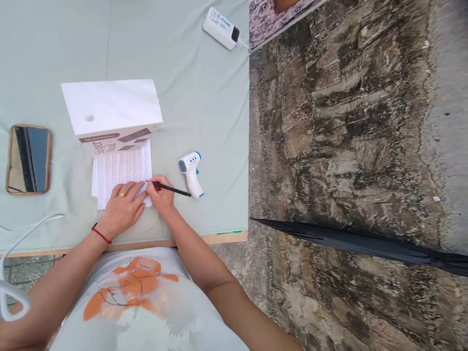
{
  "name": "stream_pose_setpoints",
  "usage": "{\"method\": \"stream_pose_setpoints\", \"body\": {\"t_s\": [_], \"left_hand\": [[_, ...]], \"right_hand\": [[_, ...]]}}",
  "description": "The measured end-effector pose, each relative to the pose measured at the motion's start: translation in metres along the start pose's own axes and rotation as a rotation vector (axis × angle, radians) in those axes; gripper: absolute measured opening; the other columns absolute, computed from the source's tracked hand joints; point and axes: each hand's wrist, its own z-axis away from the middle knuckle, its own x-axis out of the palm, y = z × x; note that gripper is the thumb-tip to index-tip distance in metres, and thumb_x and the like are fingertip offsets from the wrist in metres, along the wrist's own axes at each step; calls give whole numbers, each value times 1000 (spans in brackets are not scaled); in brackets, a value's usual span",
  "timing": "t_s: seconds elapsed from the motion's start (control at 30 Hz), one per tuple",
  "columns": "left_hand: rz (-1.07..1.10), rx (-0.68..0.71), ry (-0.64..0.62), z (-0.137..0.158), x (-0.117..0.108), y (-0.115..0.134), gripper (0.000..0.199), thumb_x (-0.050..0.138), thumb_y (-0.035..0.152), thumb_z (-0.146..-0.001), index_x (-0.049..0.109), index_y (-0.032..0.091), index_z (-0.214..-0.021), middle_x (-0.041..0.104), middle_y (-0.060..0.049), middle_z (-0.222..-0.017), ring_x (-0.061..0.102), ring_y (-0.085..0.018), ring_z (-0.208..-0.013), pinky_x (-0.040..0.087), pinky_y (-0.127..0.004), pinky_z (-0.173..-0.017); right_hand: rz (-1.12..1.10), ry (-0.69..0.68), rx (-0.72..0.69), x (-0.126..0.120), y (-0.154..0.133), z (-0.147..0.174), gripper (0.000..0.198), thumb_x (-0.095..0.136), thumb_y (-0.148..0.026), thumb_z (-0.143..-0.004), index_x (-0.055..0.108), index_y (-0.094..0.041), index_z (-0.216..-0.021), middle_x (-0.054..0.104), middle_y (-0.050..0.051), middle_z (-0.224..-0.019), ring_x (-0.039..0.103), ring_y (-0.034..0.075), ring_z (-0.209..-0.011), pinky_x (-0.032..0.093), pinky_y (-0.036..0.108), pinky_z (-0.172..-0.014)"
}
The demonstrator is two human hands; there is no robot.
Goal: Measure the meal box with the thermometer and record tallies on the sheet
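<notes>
My right hand (163,195) grips a black pen (175,189), its tip down near the right edge of the paper sheets (122,170). These sheets are covered in small rows of writing, too fine to read. Flat across their lower part lies my left hand (126,202), fingers stretched out, with a ring and a red wrist cord. Directly beyond the hands stands a white box (113,107) with printed sides, covering the sheets' top end. A white and blue infrared thermometer (191,174) rests just right of the pen's back end.
A phone (28,159) in a brown case lies at the left. A white device (221,28) with a cable sits at the far right of the cloth-covered table (204,107). A white cable (32,229) loops at lower left. Stone ground (343,122) borders the table's right edge.
</notes>
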Motion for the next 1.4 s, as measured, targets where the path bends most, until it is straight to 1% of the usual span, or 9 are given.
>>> {"method": "stream_pose_setpoints", "body": {"t_s": [0.23,0.43,0.53,0.73,0.87,0.97,1.03,1.23,1.4], "left_hand": [[-58,33,28,-1,-1,-1,32,51,23,-97,65,18,-125,62,-13,-137,57,-33,-118,43,-49,-96],[-78,44,51,-2,-3,0,30,50,22,-97,66,17,-122,63,-13,-136,58,-32,-117,44,-48,-94],[-84,49,57,-2,-4,1,29,50,22,-97,66,16,-121,64,-13,-135,58,-32,-117,44,-48,-94],[-71,40,43,-2,-3,0,30,51,22,-97,66,17,-122,63,-13,-136,58,-32,-117,44,-49,-95],[-38,18,22,-1,-2,-1,31,51,22,-97,66,19,-124,62,-13,-138,57,-33,-119,43,-50,-97],[-13,7,6,-1,-1,-1,32,52,22,-96,66,19,-124,61,-13,-139,57,-33,-120,43,-50,-98],[-24,11,6,-1,0,-2,32,51,22,-97,66,19,-125,61,-13,-139,57,-33,-120,43,-50,-98],[-66,33,27,-1,1,-2,31,50,24,-99,67,18,-123,62,-12,-140,57,-33,-120,43,-49,-97],[-67,28,19,-1,0,-2,31,50,24,-99,66,18,-124,61,-11,-140,57,-33,-119,43,-49,-96]], "right_hand": [[-21,-10,-16,-1,0,0,7,52,-29,-79,55,-24,-77,55,-4,-67,54,13,-62,51,29,-66],[-108,64,4,3,1,1,10,53,-33,-80,56,-23,-77,56,-4,-66,52,13,-60,49,28,-63],[-86,69,-1,4,3,1,10,53,-33,-79,55,-23,-76,55,-5,-65,51,12,-59,49,28,-63],[-78,44,-7,3,3,0,8,53,-31,-78,54,-24,-75,54,-5,-65,50,12,-59,49,28,-63],[-104,71,19,4,1,1,11,53,-33,-79,55,-23,-76,54,-4,-65,50,12,-59,48,28,-62],[-89,73,1,5,2,1,11,53,-34,-78,55,-23,-74,54,-5,-64,49,12,-58,48,28,-62],[-98,78,6,5,3,0,11,53,-34,-77,55,-23,-74,54,-5,-64,49,12,-58,48,28,-62],[-147,114,84,4,2,1,13,54,-36,-78,54,-23,-75,55,-4,-65,50,13,-60,49,28,-62],[-152,105,73,4,-1,1,13,56,-36,-76,56,-23,-75,55,-4,-65,50,13,-59,49,29,-63]]}}
